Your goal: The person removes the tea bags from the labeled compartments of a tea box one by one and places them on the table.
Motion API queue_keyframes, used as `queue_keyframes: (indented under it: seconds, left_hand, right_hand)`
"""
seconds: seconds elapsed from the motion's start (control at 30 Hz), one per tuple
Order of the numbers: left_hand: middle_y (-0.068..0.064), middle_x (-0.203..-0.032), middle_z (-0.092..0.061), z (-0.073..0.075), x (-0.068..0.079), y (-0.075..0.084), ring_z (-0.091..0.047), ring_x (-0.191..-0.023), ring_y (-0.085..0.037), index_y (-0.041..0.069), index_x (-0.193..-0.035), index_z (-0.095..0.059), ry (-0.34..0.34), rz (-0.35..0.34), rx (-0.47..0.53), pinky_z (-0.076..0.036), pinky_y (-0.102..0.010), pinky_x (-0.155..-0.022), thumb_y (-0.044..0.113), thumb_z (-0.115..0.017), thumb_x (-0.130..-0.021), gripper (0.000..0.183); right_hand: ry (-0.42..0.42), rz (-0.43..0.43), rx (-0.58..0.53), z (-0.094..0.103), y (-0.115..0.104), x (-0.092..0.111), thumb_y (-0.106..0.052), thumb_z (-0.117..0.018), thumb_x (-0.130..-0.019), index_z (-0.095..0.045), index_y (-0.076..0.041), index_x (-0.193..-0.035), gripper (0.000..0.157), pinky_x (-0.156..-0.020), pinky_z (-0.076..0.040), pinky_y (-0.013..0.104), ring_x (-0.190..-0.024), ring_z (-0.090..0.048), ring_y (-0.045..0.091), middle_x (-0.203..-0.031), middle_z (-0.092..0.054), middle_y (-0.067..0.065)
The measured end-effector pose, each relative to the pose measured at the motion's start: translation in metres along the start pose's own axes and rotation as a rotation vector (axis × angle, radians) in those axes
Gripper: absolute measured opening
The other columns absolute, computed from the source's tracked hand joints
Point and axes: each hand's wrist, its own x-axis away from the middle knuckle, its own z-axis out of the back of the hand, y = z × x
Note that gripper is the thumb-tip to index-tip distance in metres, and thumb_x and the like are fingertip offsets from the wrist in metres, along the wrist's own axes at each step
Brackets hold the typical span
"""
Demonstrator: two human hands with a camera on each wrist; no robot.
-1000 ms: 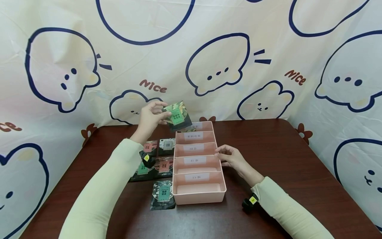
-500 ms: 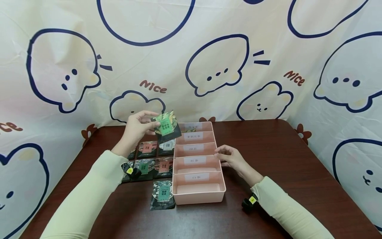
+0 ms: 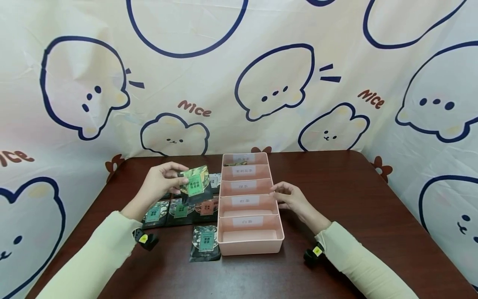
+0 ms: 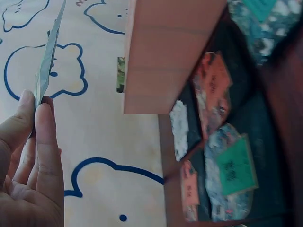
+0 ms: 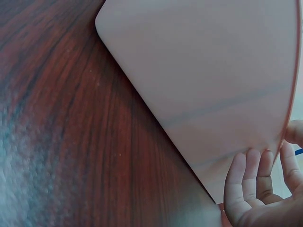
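Note:
My left hand (image 3: 158, 185) pinches a green and black tea packet (image 3: 196, 185) between thumb and fingers, above the packets left of the box. In the left wrist view the held packet (image 4: 46, 64) appears edge-on. A long pink divided box (image 3: 251, 248) has labelled compartments. A green packet (image 3: 236, 163) shows in its farthest compartment. My right hand (image 3: 295, 201) holds the box's right wall by the rim. In the right wrist view, fingers (image 5: 236, 175) lie against the outside wall, with another finger and the thumb at the rim.
Dark packets with coloured labels lie left of the box, including a red-labelled packet (image 3: 206, 208) and a teal-labelled packet (image 3: 154, 214). Another packet (image 3: 205, 243) lies beside the box's near left corner. The brown table (image 3: 336, 182) meets a printed cloth (image 3: 276, 25) behind.
My left hand has moved the green packet left, down and nearer, from beside the box's far end to above the other packets. The right hand has stayed at the rim.

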Motion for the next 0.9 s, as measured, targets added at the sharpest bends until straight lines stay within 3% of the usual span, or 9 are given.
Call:
queue_keyframes:
  seconds: [0.3, 0.43, 0.63, 0.9]
  left_hand:
    - [0.001, -0.061, -0.050, -0.003, 0.021, -0.032, -0.063, -0.057, -0.018, 0.002, -0.119, -0.062, -0.049, 0.090, -0.008, -0.059, -0.038, -0.060, 0.014, -0.074, -0.086, 0.037]
    - [0.000, -0.063, -0.050, -0.004, 0.026, -0.047, -0.064, -0.063, -0.017, 0.001, -0.119, -0.061, -0.102, 0.139, -0.025, -0.059, -0.042, -0.062, 0.014, -0.074, -0.086, 0.038]
    - [0.003, -0.061, -0.046, -0.004, 0.032, -0.063, -0.062, -0.062, -0.016, -0.001, -0.120, -0.060, -0.180, 0.203, -0.032, -0.058, -0.039, -0.060, 0.012, -0.072, -0.087, 0.037]
    - [0.005, -0.058, -0.040, 0.004, 0.043, -0.077, -0.048, -0.054, -0.010, -0.003, -0.120, -0.057, -0.259, 0.234, -0.029, -0.056, -0.034, -0.056, 0.014, -0.073, -0.087, 0.041]
  right_hand:
    - [0.006, -0.016, -0.019, 0.001, 0.000, 0.001, -0.013, -0.069, -0.089, -0.062, -0.003, -0.110, 0.024, -0.071, -0.057, 0.029, -0.083, -0.063, 0.010, -0.092, -0.059, 0.001]
    - [0.012, -0.021, -0.019, 0.001, -0.002, 0.000, -0.012, -0.068, -0.089, -0.063, -0.005, -0.108, 0.021, -0.072, -0.058, 0.030, -0.083, -0.064, 0.010, -0.093, -0.059, 0.001]
    - [0.004, -0.016, -0.016, 0.002, -0.001, 0.000, -0.012, -0.068, -0.090, -0.062, -0.003, -0.110, 0.023, -0.073, -0.058, 0.031, -0.084, -0.064, 0.011, -0.094, -0.059, 0.001]
    - [-0.010, -0.002, -0.018, 0.001, 0.000, -0.001, -0.012, -0.068, -0.090, -0.060, 0.000, -0.113, 0.027, -0.074, -0.058, 0.032, -0.084, -0.064, 0.010, -0.095, -0.060, 0.001]
